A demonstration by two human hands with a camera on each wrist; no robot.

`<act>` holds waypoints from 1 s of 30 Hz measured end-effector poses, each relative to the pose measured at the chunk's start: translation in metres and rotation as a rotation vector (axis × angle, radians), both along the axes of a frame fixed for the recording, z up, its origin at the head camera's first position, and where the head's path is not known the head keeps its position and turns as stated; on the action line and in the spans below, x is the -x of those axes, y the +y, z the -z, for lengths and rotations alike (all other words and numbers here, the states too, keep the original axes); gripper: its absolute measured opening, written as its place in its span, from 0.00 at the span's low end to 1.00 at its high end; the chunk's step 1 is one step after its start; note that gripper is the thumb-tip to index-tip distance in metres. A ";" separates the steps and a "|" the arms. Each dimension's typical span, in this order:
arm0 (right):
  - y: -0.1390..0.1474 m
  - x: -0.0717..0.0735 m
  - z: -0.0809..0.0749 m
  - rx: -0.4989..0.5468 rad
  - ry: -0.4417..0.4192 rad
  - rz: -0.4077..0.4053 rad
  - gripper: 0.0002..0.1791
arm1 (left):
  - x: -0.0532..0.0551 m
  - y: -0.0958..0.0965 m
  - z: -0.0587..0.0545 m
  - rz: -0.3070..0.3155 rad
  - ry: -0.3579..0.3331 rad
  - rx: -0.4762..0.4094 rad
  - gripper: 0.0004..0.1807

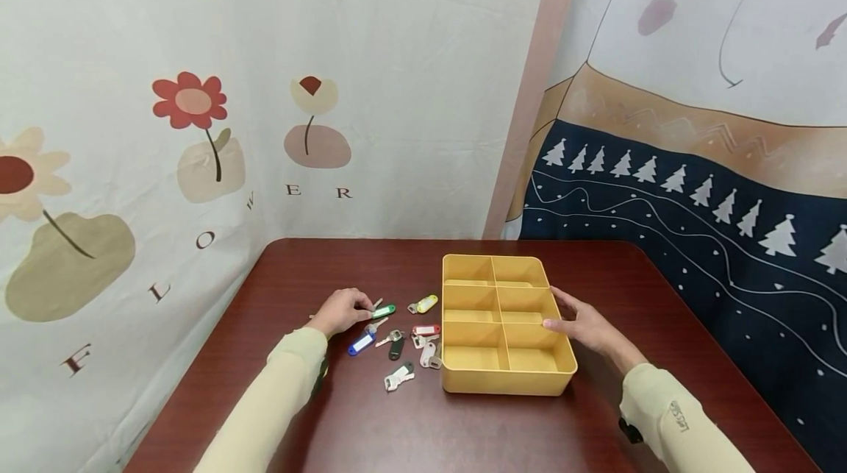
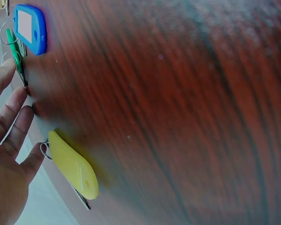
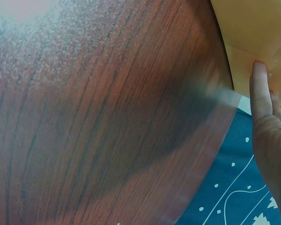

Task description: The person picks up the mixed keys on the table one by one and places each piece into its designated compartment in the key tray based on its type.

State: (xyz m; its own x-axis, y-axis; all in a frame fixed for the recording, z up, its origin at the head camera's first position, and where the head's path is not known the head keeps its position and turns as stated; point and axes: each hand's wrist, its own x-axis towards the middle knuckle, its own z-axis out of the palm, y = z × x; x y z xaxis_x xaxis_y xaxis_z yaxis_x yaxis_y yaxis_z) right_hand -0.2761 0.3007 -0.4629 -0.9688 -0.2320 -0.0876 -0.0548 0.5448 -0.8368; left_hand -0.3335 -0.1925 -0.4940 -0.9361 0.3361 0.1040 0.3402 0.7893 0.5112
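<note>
With thumb and forefinger my left hand pinches the key with a green tag on the left of the table. The left wrist view shows that green tag nearly edge-on by the thumb. A blue-tagged key lies just in front of it. Below the little finger in the left wrist view is a yellow tag with a ring. My right hand grips the right side wall of a yellow divided box; the thumb laps over its rim, and some fingers are hidden behind the wall.
Several more tagged keys lie between the left hand and the box, among them a yellow tag, a red tag, a black tag and a white tag. The dark red table ends at a printed curtain.
</note>
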 end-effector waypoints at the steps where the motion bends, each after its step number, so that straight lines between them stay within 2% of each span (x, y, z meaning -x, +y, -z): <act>1: 0.000 0.000 0.001 -0.002 0.003 0.000 0.46 | 0.000 0.000 0.000 -0.001 0.003 0.004 0.03; 8: -0.001 0.000 0.001 0.025 -0.017 0.009 0.47 | -0.001 0.002 -0.002 -0.020 -0.017 0.013 0.04; 12: -0.001 0.000 0.001 0.028 -0.023 0.015 0.47 | -0.001 0.003 -0.004 -0.015 -0.007 -0.006 0.04; 22: 0.001 0.001 0.002 0.028 -0.010 0.007 0.46 | -0.003 0.012 -0.016 -0.030 -0.017 -0.135 0.05; 30: 0.001 0.001 0.002 0.030 -0.025 0.012 0.47 | -0.002 0.016 -0.027 -0.076 -0.028 -0.216 0.03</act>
